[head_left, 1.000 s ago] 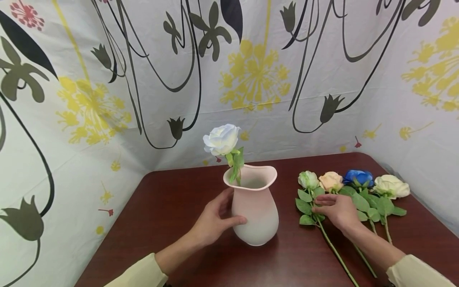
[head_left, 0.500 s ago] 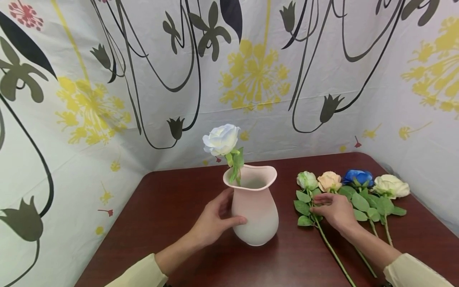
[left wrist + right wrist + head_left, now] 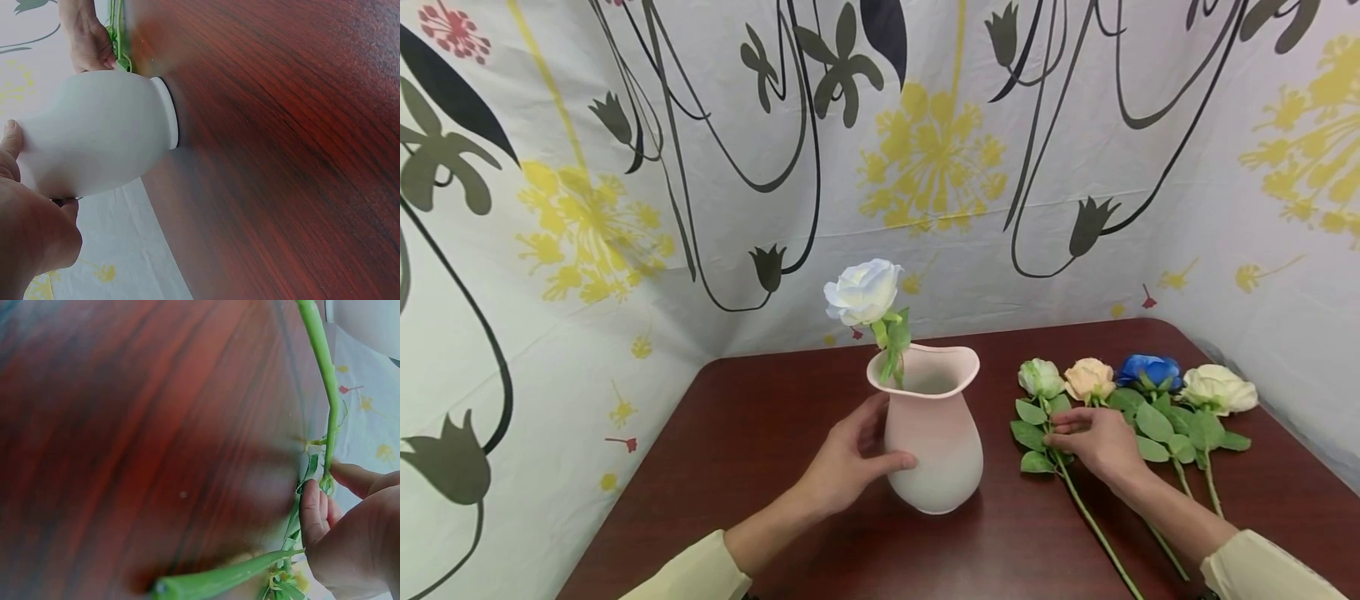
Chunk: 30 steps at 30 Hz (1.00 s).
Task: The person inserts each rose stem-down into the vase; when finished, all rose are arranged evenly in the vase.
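Presently: gripping matte pink-to-white, wavy-rimmed vase [image 3: 938, 458] with left hand [image 3: 850, 458] | pinching ruffled pale-green rose [image 3: 1041, 378] by stem at vase's 3 o'clock, right hand [image 3: 1105, 442] | apparently done: bluish-white rose [image 3: 863, 292] inserted, leaning to 11 o'clock | left: pinched one, peach rose [image 3: 1089, 379], deep-blue rose [image 3: 1149, 372], cream rose [image 3: 1219, 389]

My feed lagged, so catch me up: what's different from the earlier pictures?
The right hand, pinching the pale green rose by its stem, has shifted slightly left with it, toward the vase; the peach rose moved a touch left too. No hold visibly changed. The left hand stays on the vase; the white rose, blue rose and cream rose stayed put.
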Tool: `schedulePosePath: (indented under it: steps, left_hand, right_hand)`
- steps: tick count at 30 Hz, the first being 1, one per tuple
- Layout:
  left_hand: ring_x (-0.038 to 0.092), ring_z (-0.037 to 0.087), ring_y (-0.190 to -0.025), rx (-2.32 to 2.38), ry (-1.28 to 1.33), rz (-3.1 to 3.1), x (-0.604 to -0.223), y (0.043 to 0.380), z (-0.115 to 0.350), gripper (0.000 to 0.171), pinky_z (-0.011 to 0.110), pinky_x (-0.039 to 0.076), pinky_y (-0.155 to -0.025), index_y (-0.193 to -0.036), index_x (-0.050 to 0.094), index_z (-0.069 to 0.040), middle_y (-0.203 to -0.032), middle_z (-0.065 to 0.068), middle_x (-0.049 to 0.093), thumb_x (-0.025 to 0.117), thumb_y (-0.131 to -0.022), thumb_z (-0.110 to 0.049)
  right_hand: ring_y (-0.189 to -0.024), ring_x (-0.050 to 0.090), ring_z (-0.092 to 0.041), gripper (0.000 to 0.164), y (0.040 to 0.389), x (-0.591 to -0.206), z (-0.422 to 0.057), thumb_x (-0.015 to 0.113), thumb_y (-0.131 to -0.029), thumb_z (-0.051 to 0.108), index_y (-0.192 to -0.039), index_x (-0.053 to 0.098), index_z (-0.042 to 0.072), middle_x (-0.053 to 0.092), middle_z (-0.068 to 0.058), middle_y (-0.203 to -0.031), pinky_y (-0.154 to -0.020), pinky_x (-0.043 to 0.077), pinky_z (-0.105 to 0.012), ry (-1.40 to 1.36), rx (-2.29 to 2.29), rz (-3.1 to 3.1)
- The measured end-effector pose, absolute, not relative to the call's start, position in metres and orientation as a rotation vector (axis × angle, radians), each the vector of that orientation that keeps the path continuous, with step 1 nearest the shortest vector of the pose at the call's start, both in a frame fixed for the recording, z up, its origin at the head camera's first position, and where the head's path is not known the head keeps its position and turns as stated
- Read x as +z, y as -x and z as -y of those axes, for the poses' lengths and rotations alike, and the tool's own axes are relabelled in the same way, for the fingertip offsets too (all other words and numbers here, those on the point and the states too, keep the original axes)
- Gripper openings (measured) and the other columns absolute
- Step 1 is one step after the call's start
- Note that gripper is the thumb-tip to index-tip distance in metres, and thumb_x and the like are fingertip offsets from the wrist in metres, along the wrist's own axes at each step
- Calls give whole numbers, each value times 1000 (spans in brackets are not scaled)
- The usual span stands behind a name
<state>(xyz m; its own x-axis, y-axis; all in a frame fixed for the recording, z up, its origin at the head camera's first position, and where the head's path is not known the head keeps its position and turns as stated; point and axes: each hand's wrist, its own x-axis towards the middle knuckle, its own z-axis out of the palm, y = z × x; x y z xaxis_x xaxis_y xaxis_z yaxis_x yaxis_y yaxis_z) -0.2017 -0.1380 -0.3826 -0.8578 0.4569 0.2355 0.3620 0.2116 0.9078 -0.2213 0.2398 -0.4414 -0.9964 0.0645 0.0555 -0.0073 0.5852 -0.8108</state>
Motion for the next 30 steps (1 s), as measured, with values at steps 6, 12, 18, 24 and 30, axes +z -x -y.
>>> schedulePosePath:
  steps: [6, 12, 18, 24, 30]
  left_hand:
    - [62, 19, -130, 1747, -800, -2386, -383, 201, 138, 82, 34, 50, -109, -158, 48, -29, -151, -2, 59, 89, -89, -17]
    - [62, 19, -130, 1743, -793, -2387, -383, 201, 139, 82, 37, 50, -110, -159, 47, -29, -150, -2, 59, 89, -89, -18]
    - [62, 19, -131, 1738, -793, -2384, -383, 202, 139, 83, 41, 50, -111, -159, 46, -30, -151, -2, 59, 89, -90, -19]
    - [62, 19, -131, 1737, -797, -2382, -383, 202, 139, 82, 41, 50, -111, -159, 47, -30, -151, -2, 59, 89, -90, -19]
    - [62, 18, -131, 1726, -797, -2388, -383, 203, 139, 81, 39, 50, -111, -159, 46, -31, -151, -2, 59, 89, -90, -21]
  right_hand:
    - [-79, 72, -19, 38, 222, -440, -236, 86, -91, 16, -118, 73, -8, 78, -15, -97, -62, 56, -34, 66, 1436, 2723]
    - [-78, 73, -20, 30, 222, -438, -234, 79, -94, 8, -117, 73, -10, 78, -14, -95, -62, 56, -33, 64, 1467, 2713]
    - [-83, 73, -18, 30, 221, -435, -234, 76, -96, 8, -118, 72, -11, 78, -17, -99, -64, 57, -30, 65, 1494, 2704]
    - [-85, 70, -10, 35, 222, -429, -236, 72, -100, 8, -126, 66, -15, 77, -19, -103, -67, 56, -25, 82, 1592, 2662]
    - [-85, 67, -4, 38, 223, -420, -237, 69, -102, 8, -132, 62, -15, 76, -14, -104, -69, 57, -24, 132, 1707, 2613]
